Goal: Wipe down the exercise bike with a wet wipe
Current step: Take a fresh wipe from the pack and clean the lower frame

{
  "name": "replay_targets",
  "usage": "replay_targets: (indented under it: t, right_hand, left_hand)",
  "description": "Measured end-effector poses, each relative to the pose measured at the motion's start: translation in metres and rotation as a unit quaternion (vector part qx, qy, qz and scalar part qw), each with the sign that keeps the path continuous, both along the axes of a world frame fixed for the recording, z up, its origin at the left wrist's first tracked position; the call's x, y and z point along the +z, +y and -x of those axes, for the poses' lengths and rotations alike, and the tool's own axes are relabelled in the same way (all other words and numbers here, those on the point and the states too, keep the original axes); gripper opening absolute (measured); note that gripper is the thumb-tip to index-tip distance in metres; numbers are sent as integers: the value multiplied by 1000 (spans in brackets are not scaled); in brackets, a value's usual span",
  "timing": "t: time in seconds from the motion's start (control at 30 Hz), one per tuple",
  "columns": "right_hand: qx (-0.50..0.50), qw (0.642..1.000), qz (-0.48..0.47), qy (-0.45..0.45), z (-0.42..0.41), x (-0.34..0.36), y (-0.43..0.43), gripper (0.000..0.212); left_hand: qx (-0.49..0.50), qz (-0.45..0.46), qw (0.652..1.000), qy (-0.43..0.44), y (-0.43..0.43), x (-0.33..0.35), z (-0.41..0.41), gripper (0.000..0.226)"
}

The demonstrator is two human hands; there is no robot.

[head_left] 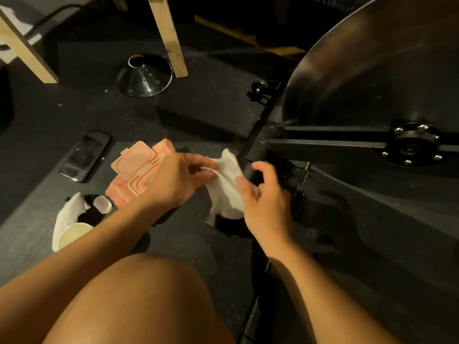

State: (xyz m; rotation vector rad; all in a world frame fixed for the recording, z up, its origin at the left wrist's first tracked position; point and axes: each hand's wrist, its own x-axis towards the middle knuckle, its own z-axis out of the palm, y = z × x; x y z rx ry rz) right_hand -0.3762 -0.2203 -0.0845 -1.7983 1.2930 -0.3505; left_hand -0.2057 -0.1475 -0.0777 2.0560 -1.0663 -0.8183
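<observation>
Flywheel (372, 70) cut off top, right; wipe pack (134, 165) partly behind left hand (178, 180).

wipe pack (139, 170) left of wet wipe (227, 184), flywheel (372, 70) right, phone (85, 155) far left

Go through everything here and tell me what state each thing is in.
wet wipe: crumpled, held between both hands
left hand: pinches the wet wipe
right hand: grips the wet wipe
wipe pack: flat on the floor, lid looks closed
phone: on the floor, screen dark
paper cup: on its side, looks empty
metal cone: standing wide end down
exercise bike: standing, contact with wet wipe unclear
</observation>
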Motion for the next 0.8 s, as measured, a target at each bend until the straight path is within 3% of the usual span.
replay_targets:
  t: [0.1,0.23,0.3,0.4,0.47,0.6,0.67,0.73,0.77,0.8]
  right_hand:
    - [137,984,99,56,4,3,6,37]
    - [196,969,145,36,8,-7,7,30]
    - [164,975,147,-9,8,-9,9,24]
    - [18,991,21,-127,2,-1,14,18]
    - [-44,988,-21,-144,-4,-3,16,16]
    - [-83,990,47,-100,-9,-31,-3,19]
    - [-93,994,30,-54,-6,-49,-23,19]
    - [-89,995,-37,32,2,-58,-36,38]
    - [-87,993,-37,77,8,-58,-38,49]
    - [-77,991,21,106,14,-56,-38,52]
  left_hand:
    - [-22,-25,998,-52,8,-9,-7,12]
    - [-65,8,992,-105,16,-13,-16,11]
    - [-42,62,995,-60,18,-9,-15,19]
    - [8,107,994,-18,14,-3,1,17]
    - [38,120,992,-19,7,-9,10,15]
    - [22,4,1000,-14,-10,-33,11,14]
    - [-12,-23,998,-57,-21,-45,9,30]
    - [14,-36,996,-77,-27,-51,7,49]
    - [30,-29,996,-78,-27,-53,7,51]
    - [38,-17,996,-84,-25,-55,7,51]
